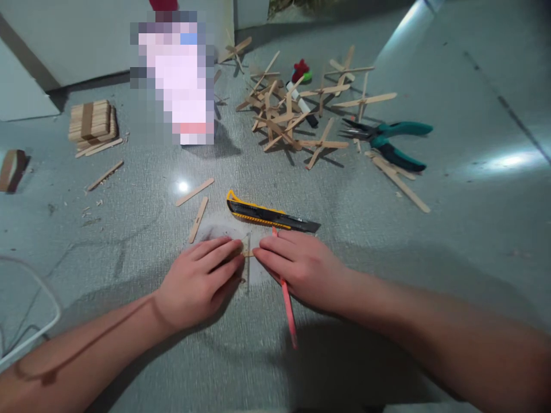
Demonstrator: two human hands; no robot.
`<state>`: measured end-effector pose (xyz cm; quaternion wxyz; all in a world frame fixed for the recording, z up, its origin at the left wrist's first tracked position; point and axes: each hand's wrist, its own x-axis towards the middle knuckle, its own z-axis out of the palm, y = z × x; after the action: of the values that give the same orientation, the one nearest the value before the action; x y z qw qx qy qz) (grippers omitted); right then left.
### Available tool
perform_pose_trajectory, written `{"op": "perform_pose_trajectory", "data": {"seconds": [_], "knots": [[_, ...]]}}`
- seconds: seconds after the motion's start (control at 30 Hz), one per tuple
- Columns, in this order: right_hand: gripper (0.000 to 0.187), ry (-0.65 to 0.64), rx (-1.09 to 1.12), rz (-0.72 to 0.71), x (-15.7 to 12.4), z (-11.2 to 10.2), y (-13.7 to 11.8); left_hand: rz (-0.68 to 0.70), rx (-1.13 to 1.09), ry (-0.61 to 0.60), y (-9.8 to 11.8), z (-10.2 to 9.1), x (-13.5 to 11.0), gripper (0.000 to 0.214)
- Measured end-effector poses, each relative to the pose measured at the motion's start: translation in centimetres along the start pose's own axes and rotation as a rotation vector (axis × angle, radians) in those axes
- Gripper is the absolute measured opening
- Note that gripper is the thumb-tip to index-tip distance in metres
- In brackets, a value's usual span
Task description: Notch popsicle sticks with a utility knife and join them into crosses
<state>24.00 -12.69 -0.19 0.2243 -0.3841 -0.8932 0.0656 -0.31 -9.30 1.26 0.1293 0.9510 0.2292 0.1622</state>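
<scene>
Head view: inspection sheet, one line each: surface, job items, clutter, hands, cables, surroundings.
Surface: grey, textured, shavings at left
Job items: stick crossing clear ruler; pencil; knife beyond ruler, blade out
Clutter: crossed sticks, loose sticks, pliers, bundled sticks
Hands: left hand on ruler and stick; right hand at stick's other end, pencil tucked under it
Cables: white cable at left edge, apart from both hands
Surroundings: white panel behind; one pixelated object, unidentifiable

No legible lettering or numbers anywhere.
</scene>
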Motion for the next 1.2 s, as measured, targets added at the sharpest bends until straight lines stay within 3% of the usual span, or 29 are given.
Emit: {"op": "perform_pose_trajectory", "data": {"seconds": [0.17,0.37,0.73,0.8,0.93,1.0,1.2], "knots": [[0.033,0.023,0.005,0.002,0.0,0.1,0.1,-0.001,-0.032,0.036,0.4,0.1,-0.4,0.018],[0.031,0.025,0.008,0.004,0.1,-0.2,0.3,0.007,-0.027,0.037,0.6,0.2,-0.4,0.031],[0.024,-0.024,0.088,0.105,-0.1,-0.3,0.2,0.044,-0.095,0.054,0.3,0.8,-0.7,0.031],[0.02,0.007,0.213,0.142,0.1,-0.8,0.1,0.027,-0.113,0.055,0.3,0.8,-0.7,0.032],[0.027,0.106,0.776,0.247,1.0,-1.5,-0.1,0.006,-0.155,0.03,0.2,0.8,-0.7,0.035],[0.024,0.145,0.945,0.308,1.5,-1.2,-0.1,-0.002,-0.166,0.029,0.2,0.9,-0.7,0.035],[0.018,0.096,0.977,0.321,1.6,0.0,0.0,-0.005,-0.192,0.044,0.3,1.1,-1.0,0.036]]}}
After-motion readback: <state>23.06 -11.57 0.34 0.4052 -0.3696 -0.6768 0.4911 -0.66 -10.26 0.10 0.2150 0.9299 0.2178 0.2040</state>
